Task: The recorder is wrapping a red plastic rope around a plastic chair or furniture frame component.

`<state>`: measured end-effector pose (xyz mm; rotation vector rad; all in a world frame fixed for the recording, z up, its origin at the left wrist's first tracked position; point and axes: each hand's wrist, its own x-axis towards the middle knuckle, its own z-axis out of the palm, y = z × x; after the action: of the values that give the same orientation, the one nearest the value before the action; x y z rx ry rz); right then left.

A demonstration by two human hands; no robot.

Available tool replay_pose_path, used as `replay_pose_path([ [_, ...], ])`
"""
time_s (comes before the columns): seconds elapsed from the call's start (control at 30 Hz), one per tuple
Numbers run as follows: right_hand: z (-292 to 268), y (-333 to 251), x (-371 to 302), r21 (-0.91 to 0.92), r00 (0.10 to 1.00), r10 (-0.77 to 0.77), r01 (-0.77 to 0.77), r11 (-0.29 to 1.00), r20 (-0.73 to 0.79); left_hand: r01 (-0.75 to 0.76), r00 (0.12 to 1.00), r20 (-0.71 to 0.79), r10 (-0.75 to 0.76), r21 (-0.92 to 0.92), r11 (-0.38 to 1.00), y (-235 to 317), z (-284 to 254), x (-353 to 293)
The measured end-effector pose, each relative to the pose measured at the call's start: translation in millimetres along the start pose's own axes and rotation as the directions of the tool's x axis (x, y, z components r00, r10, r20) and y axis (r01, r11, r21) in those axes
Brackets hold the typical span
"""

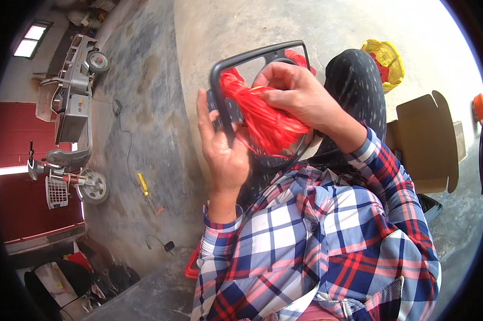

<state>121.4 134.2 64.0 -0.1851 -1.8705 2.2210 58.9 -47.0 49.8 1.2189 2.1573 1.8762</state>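
Note:
My right hand pinches a bundle of bright red cord near its gathered, tied end; its loose strands fan out toward my lap. The bundle lies across a black frame with rounded corners, standing over my lap. My left hand is at the frame's left side, the bar running between thumb and fingers. One finger stretches upward, and a red strand passes close by the thumb. More red material shows at the frame's far right corner. The bundle and my right hand hide part of the frame's inside.
A yellow container with red material stands at the far right, beyond my knee. An open cardboard box is at my right. On the floor to the left lie a yellow-handled tool and a cable. A three-wheeled vehicle stands further left.

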Motion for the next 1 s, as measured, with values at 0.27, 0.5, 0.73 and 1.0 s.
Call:
replay_pose_path([
  [0.27, -8.7, 25.6, -5.2, 0.403, 0.968, 0.228, -0.252, 0.880, 0.106, 0.100, 0.995, 0.040, -0.091, -0.359, 0.928, -3.8, -4.5, -5.0],
  [0.5, 26.7, 16.0, 0.3, 0.777, 0.854, 0.420, -0.480, 0.408, 0.307, 0.103, 0.991, 0.130, -0.036, -0.555, 0.826, -1.8, 9.8, -5.8],
  [0.73, 2.3, 58.1, 13.5, 0.799, 0.906, 0.422, -0.236, 0.553, -0.025, 0.212, 0.970, 0.199, -0.137, -0.434, 0.876, -1.6, -1.0, -9.2],
  [1.0, -40.0, 34.5, -50.8, 0.748, 0.960, 0.270, -0.129, 0.651, -0.069, 0.199, 0.977, -0.010, -0.212, -0.314, 0.929, -30.3, -22.5, -11.8],
])
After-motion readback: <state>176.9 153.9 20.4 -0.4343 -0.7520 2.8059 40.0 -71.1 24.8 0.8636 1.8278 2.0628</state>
